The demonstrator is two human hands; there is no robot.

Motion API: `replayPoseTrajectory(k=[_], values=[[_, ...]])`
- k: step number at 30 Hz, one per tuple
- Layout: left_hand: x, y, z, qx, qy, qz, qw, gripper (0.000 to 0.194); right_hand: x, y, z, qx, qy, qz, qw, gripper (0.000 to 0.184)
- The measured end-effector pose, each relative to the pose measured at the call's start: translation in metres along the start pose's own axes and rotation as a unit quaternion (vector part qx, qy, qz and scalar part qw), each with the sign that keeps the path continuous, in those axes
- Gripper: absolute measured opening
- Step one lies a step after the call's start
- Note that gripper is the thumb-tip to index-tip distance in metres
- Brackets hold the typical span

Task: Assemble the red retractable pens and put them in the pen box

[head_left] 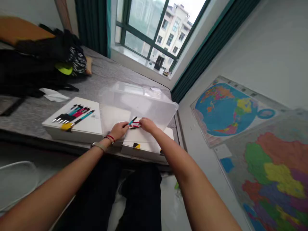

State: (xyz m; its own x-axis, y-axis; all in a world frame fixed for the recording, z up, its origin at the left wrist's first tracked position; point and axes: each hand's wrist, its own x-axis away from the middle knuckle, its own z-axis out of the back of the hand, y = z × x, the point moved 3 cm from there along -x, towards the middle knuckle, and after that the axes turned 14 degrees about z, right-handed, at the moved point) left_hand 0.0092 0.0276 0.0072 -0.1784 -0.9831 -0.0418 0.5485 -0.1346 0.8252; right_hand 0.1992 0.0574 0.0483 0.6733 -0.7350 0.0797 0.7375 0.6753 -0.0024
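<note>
Both my hands meet over a white box (144, 146) at the near edge of a grey surface. My left hand (118, 130) and my right hand (147, 124) are closed on a small bunch of pens (134, 124) with red, teal and black barrels, held between them just above the box. A clear plastic bin (134, 102) lies right behind the hands. To the left, a row of several more pens (73, 115) lies on a second white box (77, 126).
A black bag with a yellow-green patch (51, 59) and a white paper (54, 95) sit at the far left of the grey surface (110, 73). A window (154, 29) is beyond. Coloured maps (240, 112) lie on the right. My dark-trousered legs (125, 195) are below.
</note>
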Motion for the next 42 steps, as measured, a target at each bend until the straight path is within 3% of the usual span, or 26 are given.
replayPoseTrajectory(k=[4, 10, 14, 20, 31, 37, 42], values=[[0.002, 0.004, -0.002, -0.027, 0.000, -0.022, 0.999, 0.040, 0.007, -0.004, 0.005, -0.037, 0.057, -0.029, 0.997, 0.019], [0.002, 0.003, -0.004, -0.061, -0.040, -0.055, 0.996, 0.041, 0.023, -0.005, 0.003, -0.145, 0.231, -0.071, 0.960, 0.019], [0.001, 0.002, -0.005, -0.077, -0.045, -0.056, 0.994, 0.041, 0.040, -0.005, -0.012, -0.217, 0.312, -0.143, 0.914, 0.014], [0.000, 0.001, -0.007, -0.090, -0.035, -0.054, 0.994, 0.040, 0.058, -0.014, -0.040, -0.308, 0.445, -0.192, 0.819, 0.019], [-0.002, 0.001, -0.009, -0.082, -0.056, -0.045, 0.994, 0.045, 0.060, -0.009, -0.055, -0.456, 0.459, -0.162, 0.745, 0.016], [-0.004, -0.002, -0.010, -0.067, -0.058, -0.038, 0.995, 0.050, 0.061, -0.009, -0.054, -0.472, 0.455, -0.162, 0.738, 0.015], [-0.006, -0.005, -0.010, -0.052, -0.067, -0.026, 0.996, 0.053, 0.059, -0.007, -0.059, -0.490, 0.472, -0.171, 0.713, 0.017]])
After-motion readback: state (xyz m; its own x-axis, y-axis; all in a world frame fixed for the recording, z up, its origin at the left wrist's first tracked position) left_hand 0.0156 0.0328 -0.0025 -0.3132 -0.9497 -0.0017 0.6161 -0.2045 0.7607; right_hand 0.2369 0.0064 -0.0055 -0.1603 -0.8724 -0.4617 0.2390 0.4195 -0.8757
